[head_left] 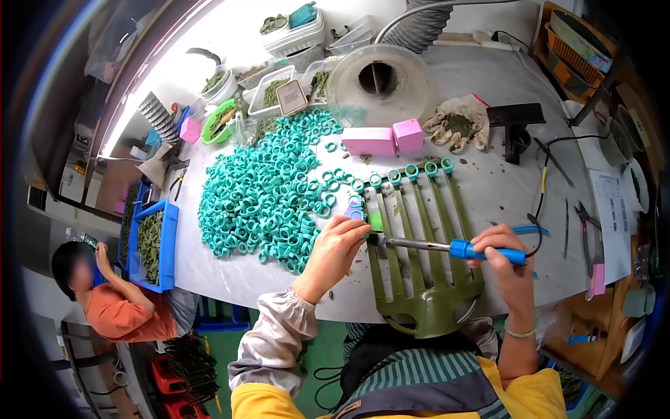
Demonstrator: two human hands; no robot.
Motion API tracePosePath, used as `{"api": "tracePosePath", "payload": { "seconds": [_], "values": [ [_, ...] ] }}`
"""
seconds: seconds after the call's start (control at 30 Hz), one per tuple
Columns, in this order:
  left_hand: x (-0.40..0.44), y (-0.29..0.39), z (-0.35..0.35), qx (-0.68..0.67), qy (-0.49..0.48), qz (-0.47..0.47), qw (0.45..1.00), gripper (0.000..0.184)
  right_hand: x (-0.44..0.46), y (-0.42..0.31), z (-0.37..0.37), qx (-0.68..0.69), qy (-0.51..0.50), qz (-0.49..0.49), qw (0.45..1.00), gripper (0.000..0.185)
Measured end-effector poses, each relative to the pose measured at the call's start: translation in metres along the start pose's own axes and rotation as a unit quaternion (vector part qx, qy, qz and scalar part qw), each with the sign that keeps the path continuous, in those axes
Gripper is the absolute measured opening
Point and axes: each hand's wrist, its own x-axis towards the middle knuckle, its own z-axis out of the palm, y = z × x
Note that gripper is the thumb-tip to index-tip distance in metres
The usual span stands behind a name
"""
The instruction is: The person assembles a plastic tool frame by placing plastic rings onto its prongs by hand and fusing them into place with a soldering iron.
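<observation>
My right hand [504, 253] is closed round the blue handle of a soldering iron [460, 249], whose metal shaft points left. The iron's tip is beside my left hand [338, 244], at the left edge of a green wax piece [433, 300] with several long prongs. My left hand's fingers are bent together near the tip; what they hold, if anything, is hidden. Teal rings [412, 171] sit at the far ends of the prongs. A small bright green block [375, 221] lies by the left prongs. Left of my left hand is a large pile of teal rings [258, 195].
Pink blocks [368, 142], a glove [460, 122] and a black stand [515, 133] are at the back. Pliers [585, 230] lie right, near the iron's cable [543, 188]. Another person [125, 307] sits at far left beside a blue bin [169, 244].
</observation>
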Motion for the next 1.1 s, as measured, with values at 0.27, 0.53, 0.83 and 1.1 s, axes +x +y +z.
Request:
{"api": "tracePosePath", "payload": {
  "seconds": [0.27, 0.53, 0.83, 1.1],
  "values": [
    [-0.020, 0.026, -0.021, -0.109, 0.010, -0.183, 0.977, 0.020, -0.015, -0.038, -0.026, -0.080, 0.019, -0.015, 0.996, 0.014],
    [-0.059, 0.040, 0.021, -0.552, -0.055, -0.375, 0.743, 0.036, -0.022, -0.053, -0.033, -0.123, 0.059, -0.049, 0.989, 0.015],
    [-0.043, 0.045, 0.012, -0.683, -0.041, -0.385, 0.619, 0.032, -0.037, -0.064, -0.057, -0.116, 0.165, -0.064, 0.977, 0.021],
    [-0.028, 0.071, -0.049, -0.576, 0.103, -0.211, 0.783, 0.026, -0.049, -0.082, -0.077, -0.088, 0.149, -0.104, 0.979, 0.021]
  ]
}}
